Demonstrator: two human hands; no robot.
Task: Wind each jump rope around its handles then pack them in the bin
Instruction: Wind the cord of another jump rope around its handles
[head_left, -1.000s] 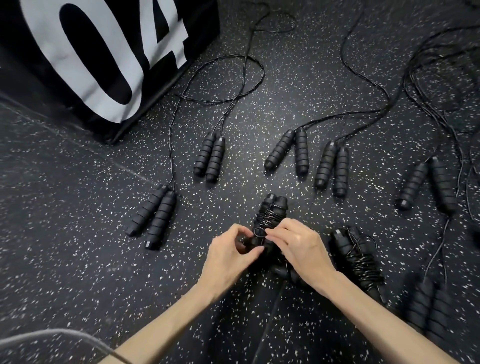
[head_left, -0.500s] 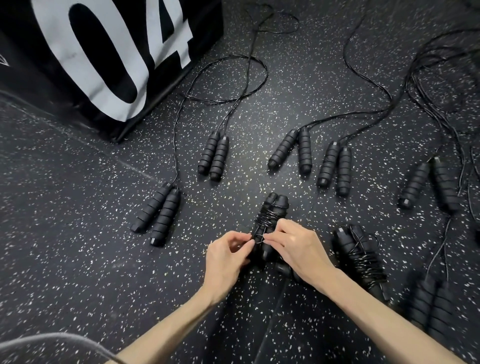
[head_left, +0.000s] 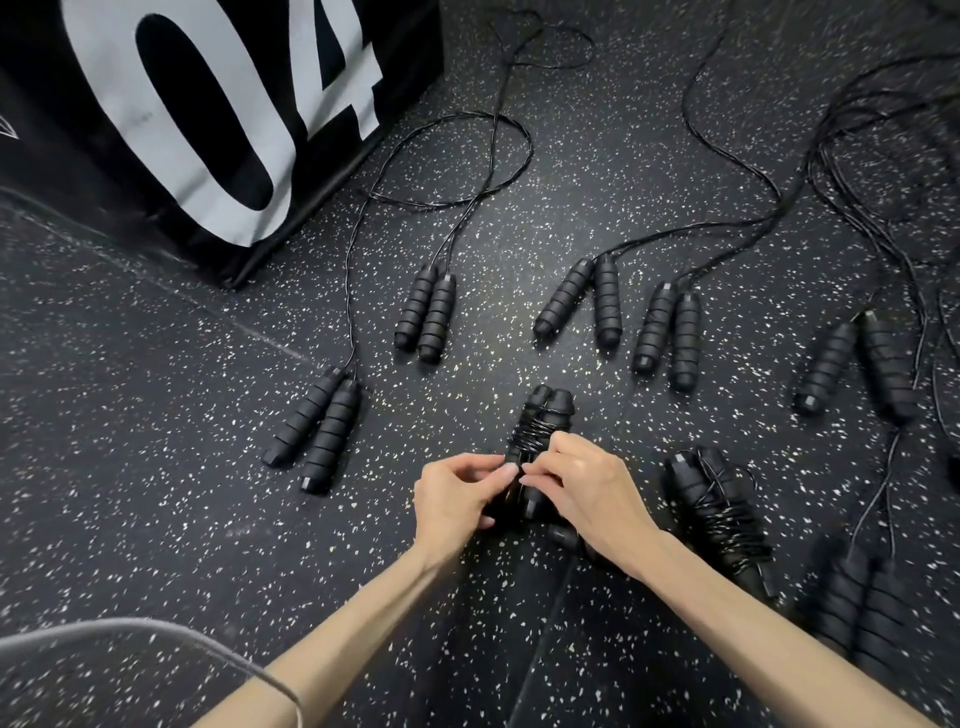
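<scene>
A jump rope with black ribbed handles lies on the speckled floor in front of me, its thin cord wound around the paired handles. My left hand and my right hand meet over its near half, and the fingertips of both pinch the cord at the wrap. A second wound jump rope lies just right of my right wrist. Several unwound jump ropes lie in an arc beyond, such as one pair of handles at the left and another pair further back.
A big black box with a white "04" stands at the back left. Loose cords trail across the floor at the back and right. More handles lie at the lower right. A grey cable curves at the bottom left.
The small loop of cord held up between my fingers a second ago has been drawn down tight against the handles. Both hands have stayed over the bundle.
</scene>
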